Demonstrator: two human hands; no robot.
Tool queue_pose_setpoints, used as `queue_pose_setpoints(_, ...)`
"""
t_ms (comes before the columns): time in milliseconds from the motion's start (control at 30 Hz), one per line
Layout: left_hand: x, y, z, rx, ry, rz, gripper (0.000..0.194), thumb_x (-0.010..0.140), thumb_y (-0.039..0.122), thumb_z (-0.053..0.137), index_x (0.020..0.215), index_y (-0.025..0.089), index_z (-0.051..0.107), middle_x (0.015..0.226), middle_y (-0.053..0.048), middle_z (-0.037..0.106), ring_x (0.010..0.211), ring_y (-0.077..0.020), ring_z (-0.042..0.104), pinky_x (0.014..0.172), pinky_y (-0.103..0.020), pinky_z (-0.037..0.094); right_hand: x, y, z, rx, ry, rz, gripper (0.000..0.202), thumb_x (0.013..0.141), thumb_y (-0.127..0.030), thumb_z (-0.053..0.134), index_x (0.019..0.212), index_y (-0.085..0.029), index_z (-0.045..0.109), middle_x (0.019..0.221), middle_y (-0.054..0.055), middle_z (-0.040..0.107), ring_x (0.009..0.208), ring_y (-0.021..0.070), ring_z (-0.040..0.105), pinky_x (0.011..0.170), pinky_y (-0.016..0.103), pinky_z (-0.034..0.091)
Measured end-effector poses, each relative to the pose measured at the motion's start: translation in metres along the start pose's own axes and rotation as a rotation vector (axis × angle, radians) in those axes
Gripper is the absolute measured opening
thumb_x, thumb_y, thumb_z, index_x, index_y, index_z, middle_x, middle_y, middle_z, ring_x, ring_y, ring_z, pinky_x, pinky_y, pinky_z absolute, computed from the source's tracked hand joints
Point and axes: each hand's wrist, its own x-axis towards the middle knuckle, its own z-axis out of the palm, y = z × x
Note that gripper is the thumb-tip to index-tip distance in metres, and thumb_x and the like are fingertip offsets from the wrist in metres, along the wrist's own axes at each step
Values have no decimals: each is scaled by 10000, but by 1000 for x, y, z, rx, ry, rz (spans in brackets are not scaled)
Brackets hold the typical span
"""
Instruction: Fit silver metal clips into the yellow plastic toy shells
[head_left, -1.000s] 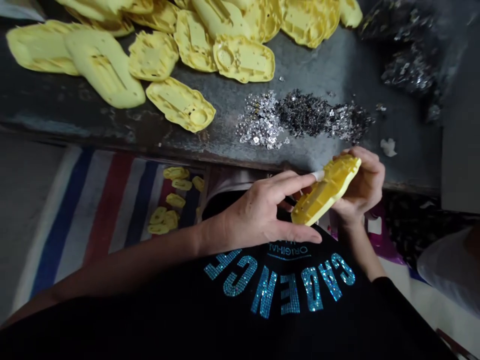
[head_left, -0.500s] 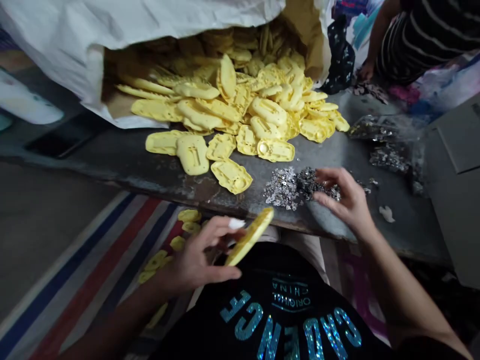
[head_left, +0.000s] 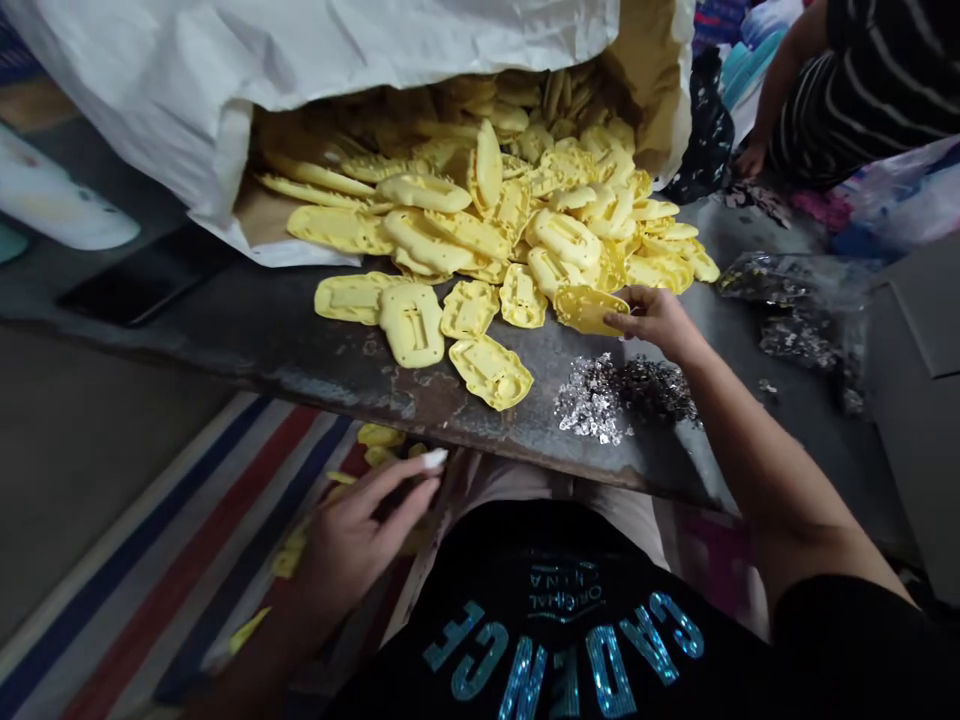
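Note:
Between the thumb and fingers of my right hand (head_left: 652,318) is the edge of a yellow plastic shell (head_left: 585,308), at the front of a heap of like shells (head_left: 450,235). My left hand (head_left: 367,525) hangs off the table's front edge, thumb and forefinger apart, with nothing seen between them. White wrapping covers one of its fingertips. Just below the right hand lie a pile of small silvery metal parts (head_left: 589,400) and a darker pile (head_left: 652,385) touching it. Several loose shells, among them one with its hollow side up (head_left: 491,372), lie nearer the front edge.
A large white sack (head_left: 337,50) spills the heap onto the dark table (head_left: 247,345). A phone-like black slab (head_left: 146,275) lies at left, clear bags of metal parts (head_left: 799,335) at right. More shells rest on striped sheeting (head_left: 225,540) below. Another person's arm (head_left: 780,85) shows at upper right.
The shell in my left hand is gone from it, and that hand has moved left and down. My right hand has gone from the metal piles to a shell at the heap's front.

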Motion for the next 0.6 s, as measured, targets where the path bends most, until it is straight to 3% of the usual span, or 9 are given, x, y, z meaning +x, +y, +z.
queue_pose_setpoints(100, 30, 42, 43, -190, -212, -38, 506, 1076, 643, 707, 1295, 195, 792, 1153, -147, 893, 704, -206, 802, 565, -289, 647, -52, -31, -9, 26, 144, -180, 265, 997, -447, 896, 989, -250, 720, 739, -52, 658, 599, 138, 549, 552, 314, 419)
queue_pose_setpoints(167, 50, 66, 66, -587, -434, -203, 726, 974, 742, 787, 1448, 201, 696, 1331, -203, 860, 781, -244, 843, 533, -301, 659, -96, -49, -6, -130, 224, -450, 123, 1073, -366, 800, 1062, -266, 728, 923, -2, 745, 764, 166, 657, 668, 333, 505)
queue_pose_setpoints(233, 62, 82, 85, -776, -576, -379, 914, 844, 872, 823, 1436, 188, 690, 1325, -219, 858, 734, -274, 840, 438, -320, 635, -141, -62, 4, -311, 225, -663, 71, 1150, -279, 661, 1194, -258, 713, 1126, 52, 814, 943, 195, 734, 775, 362, 559)
queue_pose_setpoints(333, 62, 92, 107, -700, -576, -535, 857, 746, 710, 992, 1361, 163, 752, 1062, -133, 887, 551, -236, 766, 312, -272, 527, -202, -66, 26, -560, 234, -768, 174, 1187, -201, 553, 1231, -245, 716, 1225, 71, 847, 922, 196, 709, 785, 377, 556)
queue_pose_setpoints(400, 56, 97, 119, -614, -561, -572, 717, 724, 485, 1074, 1295, 164, 781, 924, -61, 869, 540, -183, 746, 357, -208, 543, -236, -57, 36, -563, 229, -671, 202, 1191, -208, 564, 1321, -227, 718, 1289, 91, 848, 958, 197, 722, 811, 363, 583)
queue_pose_setpoints(467, 48, 103, 129, -571, -525, -571, 619, 734, 348, 1083, 1250, 169, 790, 925, -44, 876, 675, -166, 809, 546, -173, 651, -267, -39, 34, -467, 290, -447, 261, 1179, -268, 631, 1429, -238, 700, 1344, 100, 837, 1067, 208, 761, 873, 362, 623)
queue_pose_setpoints(533, 43, 112, 138, -547, -484, -542, 572, 756, 318, 1070, 1233, 178, 787, 1006, -58, 898, 835, -189, 862, 723, -190, 707, -295, -13, 19, -364, 441, -157, 259, 1152, -325, 695, 1408, -299, 723, 1290, 68, 840, 1141, 232, 776, 936, 399, 647)
queue_pose_setpoints(600, 41, 120, 146, -519, -473, -508, 549, 763, 324, 1058, 1218, 189, 781, 1063, -67, 907, 872, -220, 873, 739, -221, 715, -315, 17, -2, -332, 587, 58, 165, 1143, -282, 669, 1276, -307, 764, 1126, 64, 821, 1079, 266, 761, 939, 467, 641)
